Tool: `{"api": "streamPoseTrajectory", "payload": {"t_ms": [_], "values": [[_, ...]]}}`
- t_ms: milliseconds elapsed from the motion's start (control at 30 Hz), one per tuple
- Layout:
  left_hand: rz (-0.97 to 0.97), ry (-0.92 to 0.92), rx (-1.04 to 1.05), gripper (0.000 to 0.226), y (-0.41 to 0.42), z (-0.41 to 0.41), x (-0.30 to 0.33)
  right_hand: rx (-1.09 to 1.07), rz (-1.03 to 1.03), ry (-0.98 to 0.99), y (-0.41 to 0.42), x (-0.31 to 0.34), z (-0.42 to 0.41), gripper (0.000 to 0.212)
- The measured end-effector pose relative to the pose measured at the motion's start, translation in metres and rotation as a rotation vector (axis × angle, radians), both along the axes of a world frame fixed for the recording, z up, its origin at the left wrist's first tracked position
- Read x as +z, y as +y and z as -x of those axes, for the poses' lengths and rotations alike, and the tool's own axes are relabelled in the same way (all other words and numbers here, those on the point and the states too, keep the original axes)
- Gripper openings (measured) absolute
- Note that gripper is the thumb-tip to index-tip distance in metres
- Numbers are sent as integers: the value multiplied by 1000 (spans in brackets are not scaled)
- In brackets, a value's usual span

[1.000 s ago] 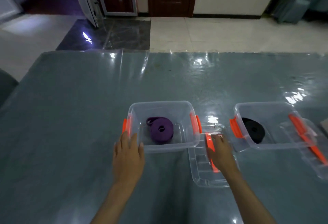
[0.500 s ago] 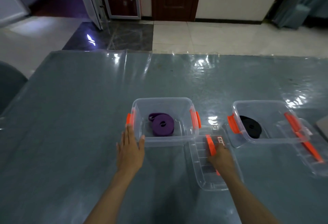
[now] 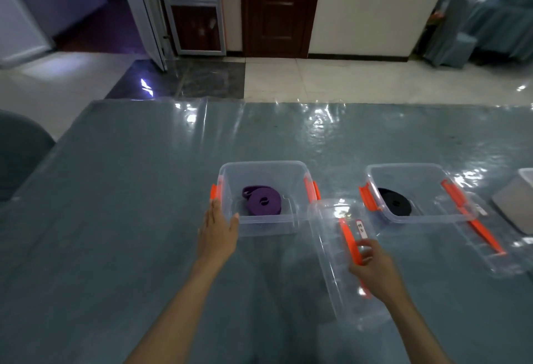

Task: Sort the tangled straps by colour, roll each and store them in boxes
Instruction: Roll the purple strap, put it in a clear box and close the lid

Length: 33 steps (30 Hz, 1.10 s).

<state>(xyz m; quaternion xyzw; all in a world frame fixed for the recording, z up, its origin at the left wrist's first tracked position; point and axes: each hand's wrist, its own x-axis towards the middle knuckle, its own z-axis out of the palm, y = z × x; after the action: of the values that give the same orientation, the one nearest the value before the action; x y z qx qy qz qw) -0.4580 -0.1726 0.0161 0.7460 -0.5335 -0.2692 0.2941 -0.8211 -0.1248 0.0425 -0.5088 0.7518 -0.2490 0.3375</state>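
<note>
- Table (image 3: 121,219) in front of me.
- Left box (image 3: 264,226) holds the rolled purple strap (image 3: 264,200); right box (image 3: 418,216) the black strap (image 3: 395,202).
- My right hand (image 3: 375,268) grips the clear lid (image 3: 340,274).
- My left hand (image 3: 217,234), fingers spread flat, touches the left box's near corner.

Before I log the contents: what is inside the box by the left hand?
One rolled purple strap lies on the floor of the clear box. Nothing else shows; anything beneath the roll is covered.

One head-worn view looks forward and down from close above the table (image 3: 144,219), facing a far doorway (image 3: 277,8)
</note>
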Motion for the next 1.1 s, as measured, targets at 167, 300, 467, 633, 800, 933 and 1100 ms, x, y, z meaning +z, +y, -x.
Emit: {"api": "streamPoseTrajectory", "payload": {"t_ms": [167, 300, 467, 633, 800, 933, 1100], "values": [[14, 63, 54, 71, -14, -7, 7, 238, 129, 215, -63, 34, -41, 52], [113, 220, 202, 38, -32, -9, 16, 474, 183, 426, -121, 43, -87, 57], [188, 266, 210, 30, -57, -3, 20, 738, 208, 475, -169, 35, -146, 48], [215, 214, 278, 31, -74, -7, 1, 804, 326, 309, -191, 7, -161, 46], [300, 291, 378, 19, -75, -12, -11, 448, 568, 377, -172, -34, -106, 47], [97, 515, 483, 32, -78, -15, -22, 58, 164, -183, -159, -40, -92, 45], [211, 429, 478, 31, -70, -6, -6, -72, 371, -123, -151, -32, -99, 44]]}}
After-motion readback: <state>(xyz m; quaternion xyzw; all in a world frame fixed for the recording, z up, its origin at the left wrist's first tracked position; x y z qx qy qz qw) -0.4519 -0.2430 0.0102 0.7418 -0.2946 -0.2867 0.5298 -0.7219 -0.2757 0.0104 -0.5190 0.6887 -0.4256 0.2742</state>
